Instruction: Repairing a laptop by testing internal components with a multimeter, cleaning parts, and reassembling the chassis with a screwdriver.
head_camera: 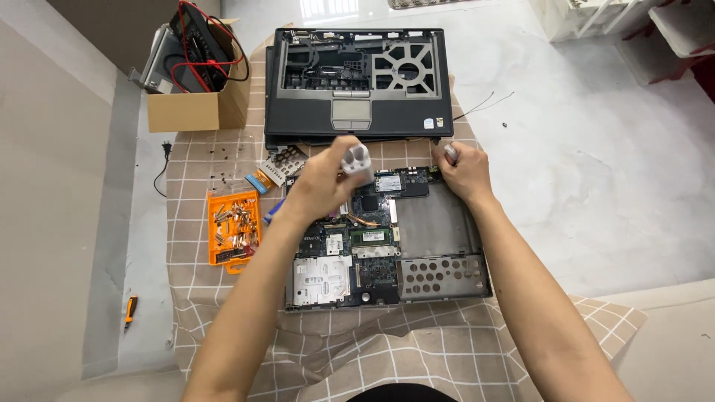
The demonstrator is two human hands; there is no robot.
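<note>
Holding a blurred grey part, left grip [325, 179] hovers over the laptop base [387, 238] — right grip [463, 173] pinches its 1 o'clock corner; orange tray [233, 237] of bits at 9, box [197, 104] of red cables at 11.

This looks like a room in a home, used as a small repair place. The work is on the floor [596, 186], which is glossy pale marble tile. A checked cloth [417, 350] is spread on it. At 11 o'clock stands a cardboard box [197, 108] with cables; at 9 o'clock lies an orange screw tray [233, 237].
</note>
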